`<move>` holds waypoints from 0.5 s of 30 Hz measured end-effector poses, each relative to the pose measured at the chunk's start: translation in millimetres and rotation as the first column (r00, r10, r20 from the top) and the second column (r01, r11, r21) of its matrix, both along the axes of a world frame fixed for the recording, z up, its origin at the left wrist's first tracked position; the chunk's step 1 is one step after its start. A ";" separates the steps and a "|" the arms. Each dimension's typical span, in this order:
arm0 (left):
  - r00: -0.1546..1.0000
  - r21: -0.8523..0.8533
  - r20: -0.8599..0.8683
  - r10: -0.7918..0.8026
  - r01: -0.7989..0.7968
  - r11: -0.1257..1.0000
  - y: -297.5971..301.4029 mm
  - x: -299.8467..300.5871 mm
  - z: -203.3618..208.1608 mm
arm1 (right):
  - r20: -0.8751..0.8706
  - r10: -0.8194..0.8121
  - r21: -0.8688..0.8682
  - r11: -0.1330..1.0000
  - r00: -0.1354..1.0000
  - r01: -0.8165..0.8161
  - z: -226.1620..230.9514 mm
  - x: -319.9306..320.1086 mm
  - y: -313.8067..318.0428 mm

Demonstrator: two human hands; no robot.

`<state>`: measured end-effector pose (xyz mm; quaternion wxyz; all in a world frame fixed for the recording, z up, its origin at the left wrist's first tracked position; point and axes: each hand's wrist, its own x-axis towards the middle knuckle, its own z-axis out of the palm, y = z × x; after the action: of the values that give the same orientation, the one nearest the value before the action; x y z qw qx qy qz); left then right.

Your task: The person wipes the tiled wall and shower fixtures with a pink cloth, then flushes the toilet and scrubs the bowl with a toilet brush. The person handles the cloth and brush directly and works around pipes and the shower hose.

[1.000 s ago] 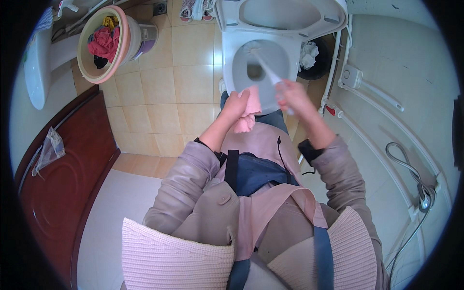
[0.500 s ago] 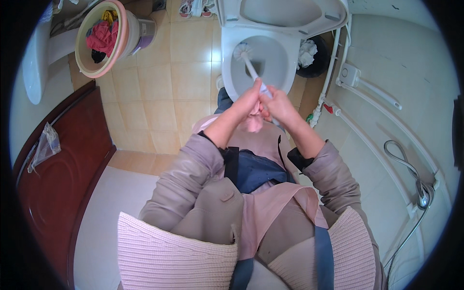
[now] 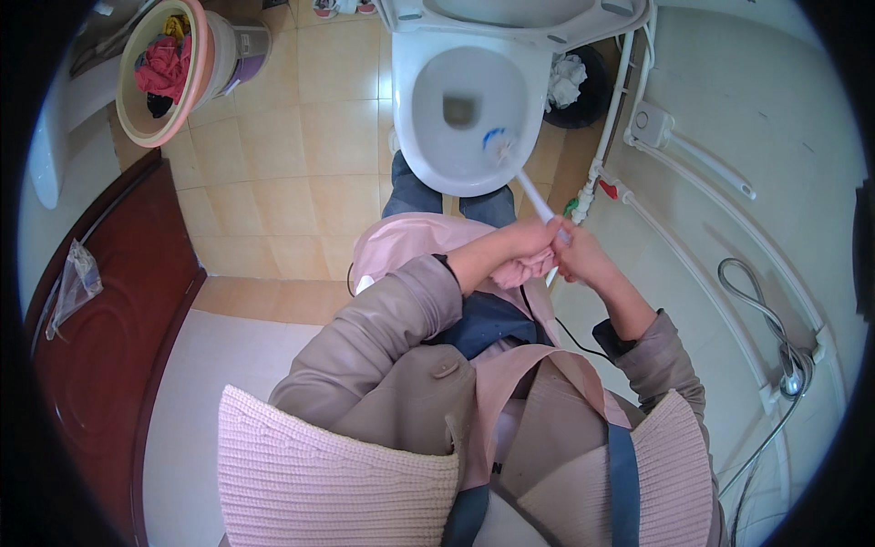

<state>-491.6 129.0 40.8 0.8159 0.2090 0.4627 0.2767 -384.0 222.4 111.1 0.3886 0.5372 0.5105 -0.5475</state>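
Note:
Both hands are closed round the white handle of a toilet brush (image 3: 535,193). Its head, with white and blue bristles, rests against the inside of the toilet bowl (image 3: 421,123) at the near right part of the rim. My left hand (image 3: 536,239) grips the handle and has a crumpled pink cloth (image 3: 521,273) bunched under its fingers. Just right of it, my right hand (image 3: 585,256) is wrapped round the lower handle. The fingers partly overlap, so the exact grip is hidden. The handle slants from the bowl toward my right side.
The raised toilet lid (image 3: 510,11) is at the far side. A black bin (image 3: 591,96) with white crumpled paper stands right of the toilet. White pipes (image 3: 629,77) and a shower hose (image 3: 761,305) run along the right wall. A basin of clothes (image 3: 128,100) and a brown door (image 3: 109,346) are left.
The brush head has moved from the bowl's far left to its near right. Both hands have shifted right and closer to me with the handle. My view has shifted slightly.

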 end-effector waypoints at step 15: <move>0.872 -0.076 -0.425 -0.242 0.232 0.970 -59.3 -88.5 -12.3 | -0.201 -0.212 -0.300 0.943 0.956 0.146 -15.3 -79.4 -42.0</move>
<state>-580.1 69.7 28.5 0.7233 0.3108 0.6056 0.1161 -463.4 180.3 95.8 0.3476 0.4536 0.4175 -0.7065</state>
